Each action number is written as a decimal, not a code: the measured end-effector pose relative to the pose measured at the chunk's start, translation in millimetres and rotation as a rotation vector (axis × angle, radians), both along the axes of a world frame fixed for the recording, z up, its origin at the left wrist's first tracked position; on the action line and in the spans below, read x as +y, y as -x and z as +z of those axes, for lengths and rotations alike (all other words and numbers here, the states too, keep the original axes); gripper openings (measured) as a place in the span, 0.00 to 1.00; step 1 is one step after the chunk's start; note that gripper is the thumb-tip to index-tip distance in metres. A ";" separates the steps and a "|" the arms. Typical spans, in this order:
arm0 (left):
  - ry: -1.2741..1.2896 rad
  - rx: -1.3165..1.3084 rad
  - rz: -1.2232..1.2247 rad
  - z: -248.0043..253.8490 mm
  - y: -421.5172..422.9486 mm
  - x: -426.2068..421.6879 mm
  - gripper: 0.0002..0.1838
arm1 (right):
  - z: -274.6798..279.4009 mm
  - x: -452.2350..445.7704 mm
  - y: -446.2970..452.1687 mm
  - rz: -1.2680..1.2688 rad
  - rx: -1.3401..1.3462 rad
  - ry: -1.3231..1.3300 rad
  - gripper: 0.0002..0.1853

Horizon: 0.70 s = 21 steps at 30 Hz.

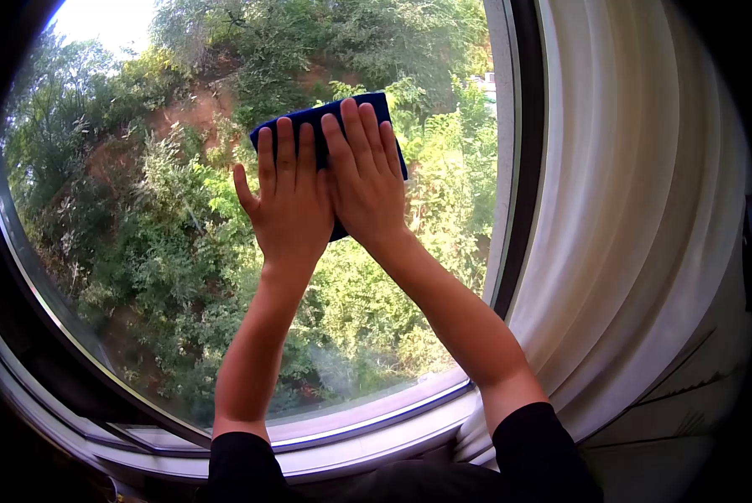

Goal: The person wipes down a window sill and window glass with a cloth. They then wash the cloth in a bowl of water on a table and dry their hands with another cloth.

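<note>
A dark blue cloth [374, 104] lies flat against the window pane [166, 277], partly covered by both my hands. My left hand [290, 201] presses on its left part, fingers stretched upward and the outermost finger spread off the cloth onto the glass side. Beside it, my right hand [366, 180] lies flat over the cloth's right part, fingers pointing up and slightly left. The two hands touch or overlap near the thumbs. A lower corner of the cloth shows beneath, between my wrists.
A pale curtain [619, 184] hangs to the right, close to my right forearm. The dark window frame [523, 151] runs down the right side. A white sill [342, 453] crosses below. Trees and a slope show through the glass.
</note>
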<state>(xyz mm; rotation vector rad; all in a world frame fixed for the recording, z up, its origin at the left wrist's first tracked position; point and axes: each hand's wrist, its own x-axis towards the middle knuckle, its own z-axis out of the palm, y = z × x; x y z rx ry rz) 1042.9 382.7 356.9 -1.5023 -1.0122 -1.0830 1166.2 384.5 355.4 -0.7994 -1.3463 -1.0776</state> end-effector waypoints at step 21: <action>0.002 0.005 -0.088 14.6 -91.0 3.1 0.29 | 17.8 3.1 -99.6 -0.026 0.000 0.061 0.29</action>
